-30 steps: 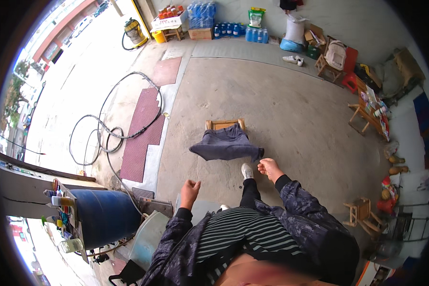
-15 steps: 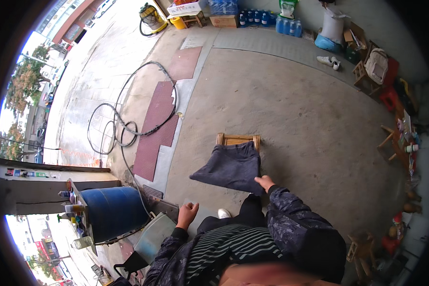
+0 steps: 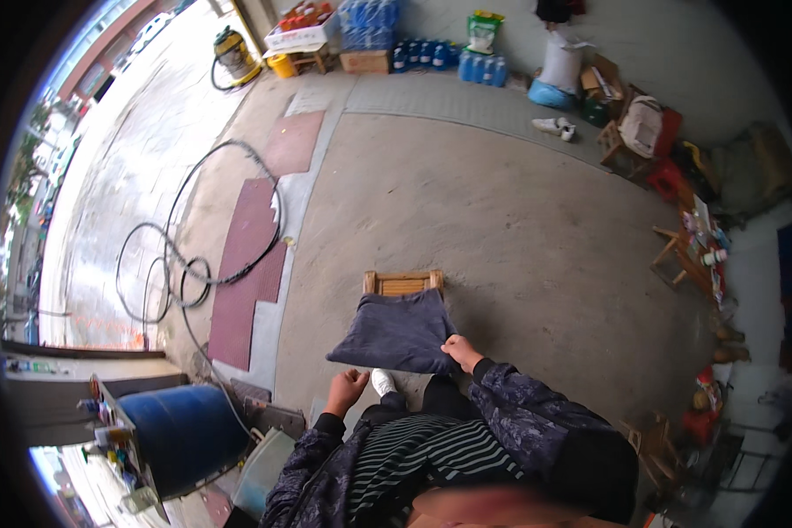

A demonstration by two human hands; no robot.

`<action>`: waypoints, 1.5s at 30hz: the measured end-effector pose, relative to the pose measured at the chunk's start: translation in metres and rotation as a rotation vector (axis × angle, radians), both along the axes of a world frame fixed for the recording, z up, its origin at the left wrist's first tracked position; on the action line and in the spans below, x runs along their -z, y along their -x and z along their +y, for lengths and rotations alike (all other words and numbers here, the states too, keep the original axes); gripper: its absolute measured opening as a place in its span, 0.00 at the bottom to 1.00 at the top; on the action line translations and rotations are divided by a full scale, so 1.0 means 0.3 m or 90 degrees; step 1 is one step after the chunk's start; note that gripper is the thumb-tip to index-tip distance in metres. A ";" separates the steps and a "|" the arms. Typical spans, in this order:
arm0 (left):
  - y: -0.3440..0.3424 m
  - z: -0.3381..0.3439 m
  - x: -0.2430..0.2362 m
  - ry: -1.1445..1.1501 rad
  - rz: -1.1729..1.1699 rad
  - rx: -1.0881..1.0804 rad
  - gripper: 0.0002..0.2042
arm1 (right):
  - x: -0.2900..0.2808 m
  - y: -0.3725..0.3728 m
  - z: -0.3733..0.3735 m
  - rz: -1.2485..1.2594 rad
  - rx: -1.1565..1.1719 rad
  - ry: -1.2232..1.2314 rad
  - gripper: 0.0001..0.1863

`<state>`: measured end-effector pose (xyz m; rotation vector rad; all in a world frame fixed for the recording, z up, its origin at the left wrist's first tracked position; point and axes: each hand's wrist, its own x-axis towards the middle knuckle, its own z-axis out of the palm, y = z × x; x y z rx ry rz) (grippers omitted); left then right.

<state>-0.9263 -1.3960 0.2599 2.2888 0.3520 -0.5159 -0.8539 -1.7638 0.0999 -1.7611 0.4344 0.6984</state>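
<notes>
While the right hand (image 3: 462,353) pinches its edge, the purple-grey cloth (image 3: 391,333) spreads wide and creased, the left hand (image 3: 345,392) curled, hold unclear.

two hands (image 3: 347,392), one cloth (image 3: 394,331), one barrel (image 3: 183,433)

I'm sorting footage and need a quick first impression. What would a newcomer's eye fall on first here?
Probably the dark grey-blue cloth near the centre, partly hiding a small wooden stool, with the person's right hand gripping its right edge. Next, likely the big blue barrel at lower left and the looped dark hose on the ground at left.
</notes>
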 end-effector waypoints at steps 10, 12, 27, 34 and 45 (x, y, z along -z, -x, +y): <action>-0.247 -0.094 0.110 0.366 0.153 -0.069 0.27 | -0.816 -0.060 0.356 -0.115 0.029 -0.400 0.06; -0.251 -0.085 0.040 0.635 0.317 -0.283 0.31 | -0.969 -0.038 0.419 -0.222 -0.053 -0.401 0.06; -0.414 -0.171 -0.247 0.893 0.218 -0.130 0.27 | -1.160 0.148 0.370 -0.193 -0.011 -0.420 0.08; -0.429 -0.185 -0.577 0.903 0.110 -0.153 0.19 | -1.056 0.120 0.310 0.175 0.311 -0.529 0.17; -0.326 -0.110 -0.817 0.737 -0.193 -0.057 0.15 | -0.990 -0.059 0.432 -0.082 -0.151 -0.384 0.15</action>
